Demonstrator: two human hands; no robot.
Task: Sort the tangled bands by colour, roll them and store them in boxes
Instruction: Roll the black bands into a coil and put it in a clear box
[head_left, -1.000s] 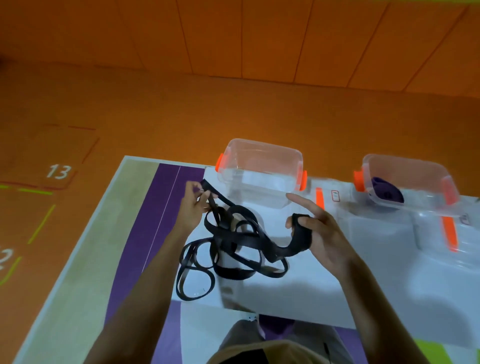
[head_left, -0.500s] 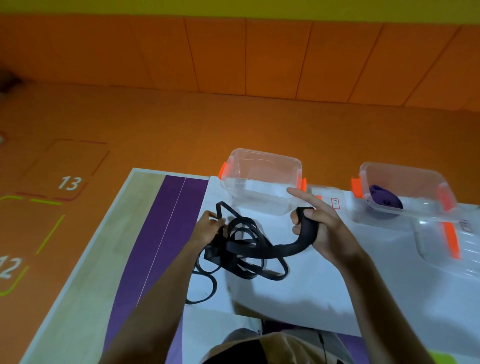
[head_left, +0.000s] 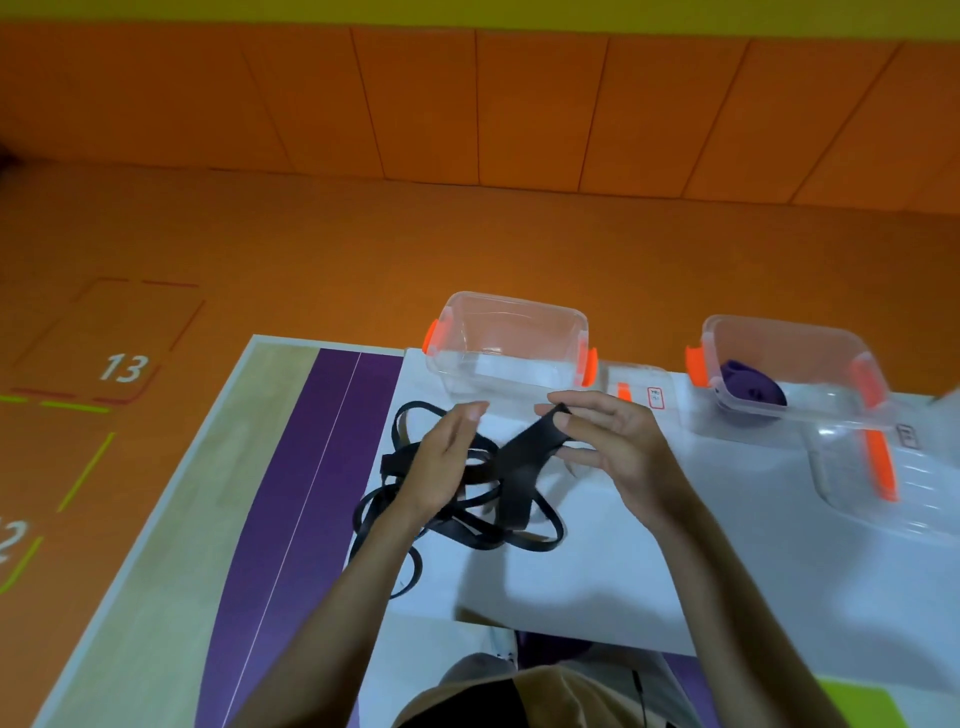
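Observation:
A tangle of black bands (head_left: 467, 519) lies on the white sheet (head_left: 597, 571) in front of me. My right hand (head_left: 618, 447) pinches the end of a wide black band (head_left: 524, 462) between thumb and fingertips, lifting it off the pile. My left hand (head_left: 447, 457) hovers over the tangle with its fingers straight, next to that band. Behind the hands stands a clear box with orange clips (head_left: 511, 343), with nothing in it. To the right, a second clear box (head_left: 795, 374) holds a rolled purple band (head_left: 748, 387).
Clear lids with orange clips (head_left: 878, 467) lie on the white sheet at the right. The table (head_left: 182, 519) has a wood-coloured left edge and a purple stripe. Beyond it is orange floor with numbered squares (head_left: 122, 366).
My left hand let go of the tangle and opened, moving right toward the wide band. My right hand shifted from a wrap round the band's end to a fingertip pinch.

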